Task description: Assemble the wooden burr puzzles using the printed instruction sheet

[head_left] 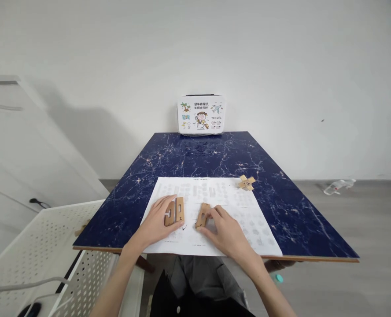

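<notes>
While a pale wall [281, 66] closes off the far side, a blue marbled table [198, 158] spreads out before the person, giving the hands a flat, firm surface. At its left is a white perforated stand [27, 237]. A printed white sheet [255, 224] lies along the near edge, probably so its rows of small figures stay readable beneath the work. A white cartoon case [201, 115] stands upright at the far end, which seems to keep it out of the way.

The left hand [154, 222] is moderately wide, fingers over the far ends of 2 pieces and thumb by the near ends, perhaps to steady them; how firmly it grips cannot be told. The right hand [224, 229] is narrow, pinching 1 piece between thumb and fingers.

A wooden cross [246, 182] sits at the sheet's far right corner, clear of the hands. Smallest are the 3 slotted wooden strips on the sheet: the left strip [171, 218] and middle strip [180, 213], side by side at the left hand, and the right strip [200, 215], tilted in the right hand's pinch.
</notes>
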`<state>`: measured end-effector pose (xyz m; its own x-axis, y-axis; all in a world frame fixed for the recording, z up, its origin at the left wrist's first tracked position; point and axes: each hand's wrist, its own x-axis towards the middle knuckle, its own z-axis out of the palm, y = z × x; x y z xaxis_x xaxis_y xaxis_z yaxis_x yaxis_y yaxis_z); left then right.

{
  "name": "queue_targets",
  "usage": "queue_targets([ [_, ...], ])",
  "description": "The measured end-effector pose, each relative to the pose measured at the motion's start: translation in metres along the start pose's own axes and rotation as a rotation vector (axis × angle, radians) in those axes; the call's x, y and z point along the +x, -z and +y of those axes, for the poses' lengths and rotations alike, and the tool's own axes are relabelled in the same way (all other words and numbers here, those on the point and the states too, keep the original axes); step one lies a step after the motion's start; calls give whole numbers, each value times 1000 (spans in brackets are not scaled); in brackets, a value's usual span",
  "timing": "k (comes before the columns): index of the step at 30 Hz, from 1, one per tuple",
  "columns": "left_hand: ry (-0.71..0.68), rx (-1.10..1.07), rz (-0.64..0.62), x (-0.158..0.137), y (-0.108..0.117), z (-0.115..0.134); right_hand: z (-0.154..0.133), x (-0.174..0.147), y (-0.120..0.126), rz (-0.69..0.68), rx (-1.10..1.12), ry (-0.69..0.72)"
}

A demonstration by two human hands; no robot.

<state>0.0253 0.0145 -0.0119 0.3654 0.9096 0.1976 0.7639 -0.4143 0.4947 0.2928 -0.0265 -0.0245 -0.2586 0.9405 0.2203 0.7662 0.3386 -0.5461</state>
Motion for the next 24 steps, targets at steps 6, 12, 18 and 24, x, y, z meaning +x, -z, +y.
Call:
queue_targets([
  [6, -24, -59, -22, 6, 4, 4, -5, -3, -21, 182, -38, 1],
  [12, -36, -104, 109, -3, -1, 27, 1, -6, -12, 194, 294, -20],
  [18, 17, -272, 199, -14, -11, 53, 4, -8, -4, 142, 677, -115],
  [24, 110, -622, 139, -20, -23, 60, 6, -7, -4, 156, 733, -95],
])
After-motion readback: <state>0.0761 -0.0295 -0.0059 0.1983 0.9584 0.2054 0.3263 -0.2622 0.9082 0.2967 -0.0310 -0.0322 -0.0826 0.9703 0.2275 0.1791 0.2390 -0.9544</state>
